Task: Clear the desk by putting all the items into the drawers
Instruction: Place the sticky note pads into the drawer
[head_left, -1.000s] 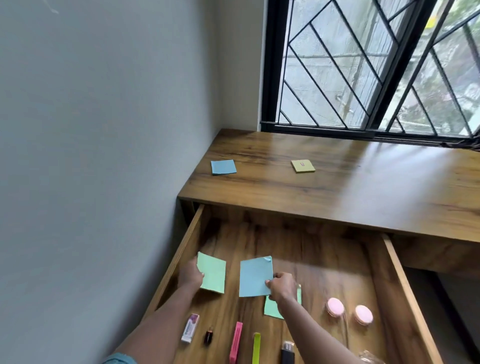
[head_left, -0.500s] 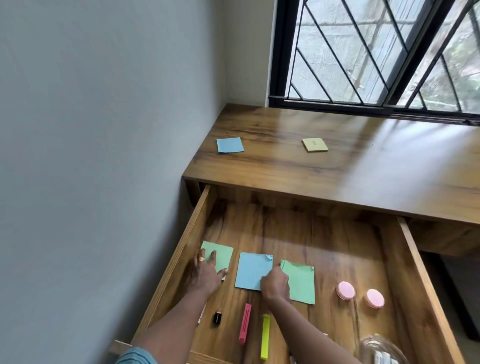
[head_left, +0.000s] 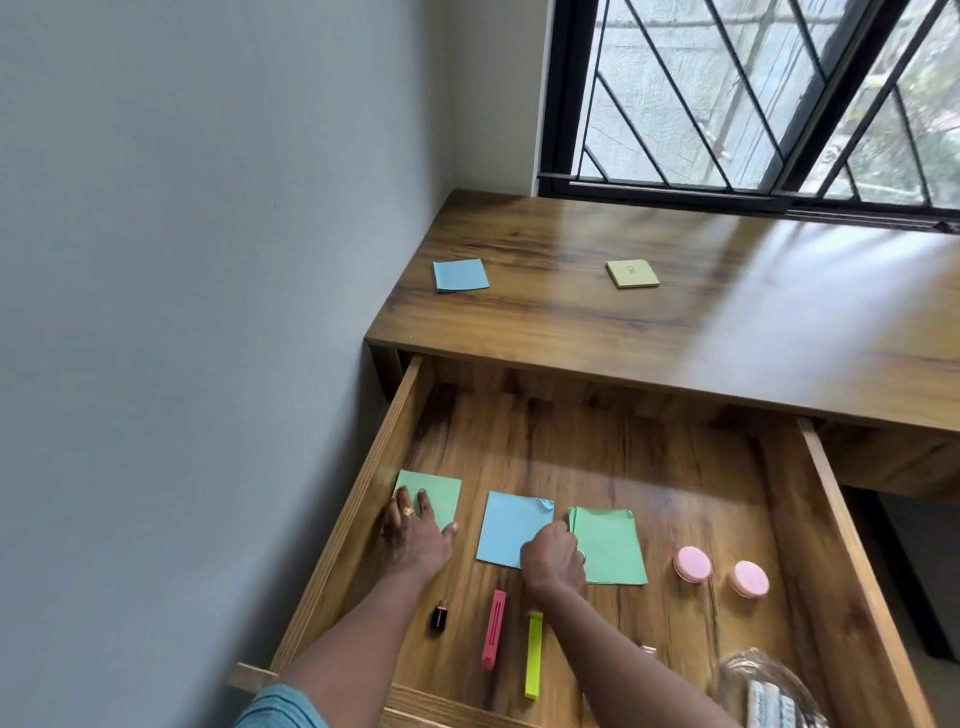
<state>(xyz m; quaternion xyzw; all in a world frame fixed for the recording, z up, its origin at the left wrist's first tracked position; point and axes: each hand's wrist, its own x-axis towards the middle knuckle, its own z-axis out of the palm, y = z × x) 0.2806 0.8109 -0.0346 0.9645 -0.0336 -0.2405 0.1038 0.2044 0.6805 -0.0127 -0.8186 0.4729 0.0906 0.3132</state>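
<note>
The wooden drawer (head_left: 841, 519) is pulled out below the desk (head_left: 675, 332). Three paper squares lie in a row on its floor: a green one (head_left: 439, 493) at the left, a blue one (head_left: 506, 525) in the middle, a second green one (head_left: 613, 545) to the right. My left hand (head_left: 415, 535) lies flat with its fingers spread on the left green square. My right hand (head_left: 553, 558) rests curled where the blue and right green squares meet, fingers touching them. On the desk lie a blue note pad (head_left: 461, 275) and a yellow note pad (head_left: 632, 274).
The drawer also holds two pink round cases (head_left: 692, 562), a pink highlighter (head_left: 494, 636), a yellow-green highlighter (head_left: 533, 653), a small black and red item (head_left: 439, 616) and a clear container (head_left: 769, 691) at the front right. A grey wall runs along the left, a barred window behind the desk.
The left green and blue squares went from held up to lying flat, and the right green square now lies beside the blue one. The view tilted and the eraser is now hidden.
</note>
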